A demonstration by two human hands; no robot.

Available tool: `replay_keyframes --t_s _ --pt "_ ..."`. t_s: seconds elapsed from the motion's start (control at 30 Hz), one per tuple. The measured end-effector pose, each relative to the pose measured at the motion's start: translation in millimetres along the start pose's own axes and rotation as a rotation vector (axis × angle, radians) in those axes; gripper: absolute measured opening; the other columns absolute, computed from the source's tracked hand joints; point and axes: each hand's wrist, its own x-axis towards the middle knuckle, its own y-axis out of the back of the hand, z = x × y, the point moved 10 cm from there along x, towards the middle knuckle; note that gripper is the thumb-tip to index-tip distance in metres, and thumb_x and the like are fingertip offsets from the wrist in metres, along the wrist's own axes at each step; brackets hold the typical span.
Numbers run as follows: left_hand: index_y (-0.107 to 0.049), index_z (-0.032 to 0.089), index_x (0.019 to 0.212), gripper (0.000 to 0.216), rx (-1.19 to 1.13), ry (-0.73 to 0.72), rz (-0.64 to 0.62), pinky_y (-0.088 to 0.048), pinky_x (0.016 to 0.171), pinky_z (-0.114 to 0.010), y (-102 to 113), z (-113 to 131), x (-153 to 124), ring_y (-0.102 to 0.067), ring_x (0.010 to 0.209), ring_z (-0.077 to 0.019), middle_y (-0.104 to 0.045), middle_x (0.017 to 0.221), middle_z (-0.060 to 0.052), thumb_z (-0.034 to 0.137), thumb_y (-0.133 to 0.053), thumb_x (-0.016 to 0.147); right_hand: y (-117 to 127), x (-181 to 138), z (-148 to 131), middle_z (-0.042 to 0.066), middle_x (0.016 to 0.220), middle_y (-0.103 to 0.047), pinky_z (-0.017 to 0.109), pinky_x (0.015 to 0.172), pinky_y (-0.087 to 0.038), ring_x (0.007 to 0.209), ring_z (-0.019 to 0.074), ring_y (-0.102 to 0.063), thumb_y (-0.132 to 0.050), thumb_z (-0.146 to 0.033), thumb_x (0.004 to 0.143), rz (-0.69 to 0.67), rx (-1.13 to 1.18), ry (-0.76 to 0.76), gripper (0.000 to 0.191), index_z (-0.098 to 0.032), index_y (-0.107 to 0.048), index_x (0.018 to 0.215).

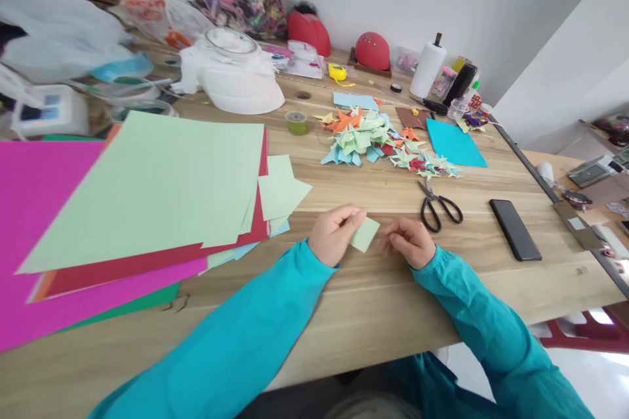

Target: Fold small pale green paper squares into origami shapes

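Note:
My left hand [335, 234] pinches a small pale green paper square [365, 234] just above the wooden table [373, 314]. Its fingers are curled round the square's left edge. My right hand [407, 241] sits just right of the paper with its fingers curled together near the square's right corner; whether it touches the paper I cannot tell. Both arms wear teal sleeves.
A stack of large coloured sheets [142, 209], pale green on top, lies at the left. A pile of folded paper shapes [366, 137] and a teal sheet [455, 143] lie beyond the hands. Black scissors [437, 206] and a black phone [515, 229] lie to the right.

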Motion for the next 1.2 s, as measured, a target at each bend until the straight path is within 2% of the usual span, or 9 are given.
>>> replay_keyframes --t_s 0.1,0.3,0.43,0.53,0.67,0.8,0.93,1.1,1.2 --pt "-0.058 0.014 0.066 0.025 -0.004 0.036 0.075 -0.039 0.055 -0.022 12 -5 2 -0.047 0.059 -0.0119 -0.055 0.059 0.001 0.036 -0.050 0.075 5 1 3 0.002 0.063 -0.062 0.025 0.050 -0.048 0.050 0.0106 -0.056 -0.049 -0.037 0.078 0.040 0.036 0.007 0.021 -0.016 -0.051 0.079" --pt "-0.060 0.013 0.069 0.029 -0.052 0.042 0.005 -0.040 0.056 -0.022 0 -7 1 -0.049 0.060 -0.0120 -0.056 0.061 -0.001 0.039 -0.049 0.076 -2 2 1 0.005 0.075 -0.063 0.026 0.057 -0.047 0.062 0.0124 -0.057 -0.057 -0.037 0.075 0.003 -0.104 0.033 0.026 -0.015 -0.053 0.090" --pt "-0.063 0.011 0.076 0.029 -0.085 0.027 -0.043 -0.043 0.065 -0.025 -7 -5 0 -0.055 0.071 -0.0154 -0.063 0.071 -0.004 0.038 -0.050 0.076 -3 4 -2 0.003 0.066 -0.059 0.024 0.057 -0.044 0.059 0.0117 -0.054 -0.052 -0.036 0.078 -0.013 -0.276 0.061 0.021 -0.016 -0.057 0.077" --pt "-0.065 0.012 0.078 0.026 -0.107 0.002 -0.037 -0.045 0.072 -0.027 -6 -2 1 -0.058 0.078 -0.0175 -0.066 0.078 -0.006 0.035 -0.053 0.075 4 5 -4 0.003 0.065 -0.059 0.024 0.058 -0.044 0.060 0.0118 -0.054 -0.048 -0.036 0.081 0.038 -0.249 0.067 0.022 -0.016 -0.056 0.077" --pt "-0.067 0.012 0.077 0.021 -0.148 -0.062 -0.057 -0.046 0.077 -0.028 -9 3 1 -0.060 0.082 -0.0180 -0.067 0.086 -0.008 0.030 -0.055 0.075 4 5 -7 0.001 0.060 -0.055 0.022 0.052 -0.041 0.054 0.0101 -0.049 -0.055 -0.036 0.076 0.045 -0.273 0.077 0.021 -0.015 -0.055 0.072" --pt "-0.068 0.013 0.076 0.018 -0.156 -0.130 -0.084 -0.049 0.075 -0.028 -11 10 0 -0.061 0.079 -0.0174 -0.068 0.084 -0.008 0.027 -0.057 0.074 7 5 -13 -0.001 0.055 -0.052 0.021 0.049 -0.039 0.050 0.0087 -0.045 -0.052 -0.033 0.077 0.104 -0.394 0.134 0.021 -0.015 -0.054 0.065" --pt "-0.069 0.015 0.074 0.014 -0.116 -0.186 -0.054 -0.050 0.073 -0.027 -8 14 0 -0.062 0.075 -0.0165 -0.068 0.081 -0.007 0.025 -0.060 0.071 20 4 -15 -0.001 0.057 -0.054 0.020 0.048 -0.039 0.049 0.0086 -0.046 -0.053 -0.032 0.076 0.219 -0.384 0.150 0.017 -0.016 -0.056 0.071" --pt "-0.068 0.015 0.068 0.010 -0.092 -0.204 -0.044 -0.051 0.063 -0.025 -8 14 -1 -0.061 0.067 -0.0148 -0.067 0.073 -0.006 0.024 -0.062 0.069 23 4 -14 0.001 0.063 -0.057 0.021 0.050 -0.041 0.054 0.0099 -0.051 -0.053 -0.030 0.077 0.223 -0.289 0.143 0.015 -0.016 -0.057 0.079" --pt "-0.067 0.015 0.064 0.010 -0.075 -0.208 -0.066 -0.050 0.059 -0.023 -11 13 -1 -0.060 0.062 -0.0134 -0.066 0.069 -0.005 0.023 -0.063 0.068 18 4 -16 0.001 0.064 -0.057 0.021 0.052 -0.043 0.056 0.0100 -0.053 -0.051 -0.030 0.079 0.182 -0.247 0.149 0.015 -0.016 -0.057 0.081"
